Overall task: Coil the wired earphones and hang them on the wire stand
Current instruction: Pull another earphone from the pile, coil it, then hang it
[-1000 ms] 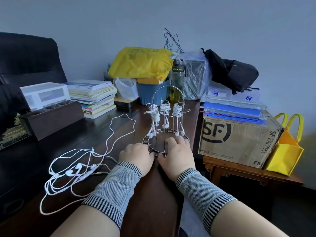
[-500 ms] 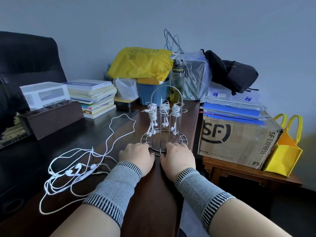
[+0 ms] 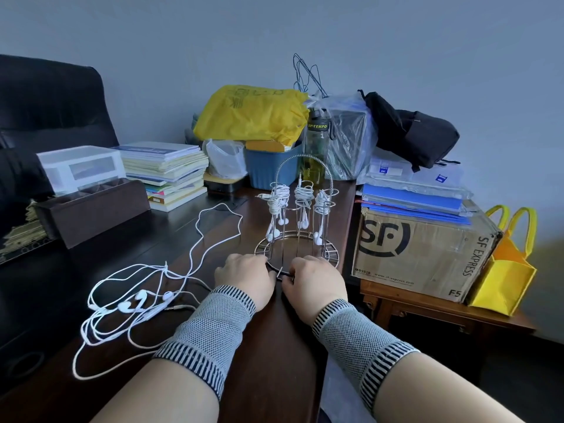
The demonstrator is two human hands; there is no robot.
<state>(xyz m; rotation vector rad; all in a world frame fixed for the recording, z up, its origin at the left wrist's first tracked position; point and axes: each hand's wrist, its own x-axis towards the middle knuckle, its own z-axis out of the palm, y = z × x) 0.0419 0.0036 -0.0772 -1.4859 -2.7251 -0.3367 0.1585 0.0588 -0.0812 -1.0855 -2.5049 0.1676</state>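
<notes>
A wire stand (image 3: 331, 254) with an arched handle stands on the dark wooden desk (image 3: 259, 346). Three coiled white earphones (image 3: 303, 195) hang from its hooks, buds dangling. My left hand (image 3: 244, 277) and my right hand (image 3: 316, 280) sit side by side at the near rim of the stand's round base, fingers curled onto the ring. A tangle of loose white earphones (image 3: 137, 303) lies on the desk left of my left hand, one cable looping towards the back.
Books (image 3: 164, 175), a brown organiser box (image 3: 97, 209), a blue tub (image 3: 268, 169) and a bottle (image 3: 316, 148) crowd the desk's far side. A cardboard SF box (image 3: 427, 257) and a yellow bag (image 3: 503, 270) sit on a low table to the right. A black chair (image 3: 52, 102) stands at the left.
The stand has turned slightly on the desk, so the hanging coils sit a bit further right. My right fingers drew back from over the base to its near rim.
</notes>
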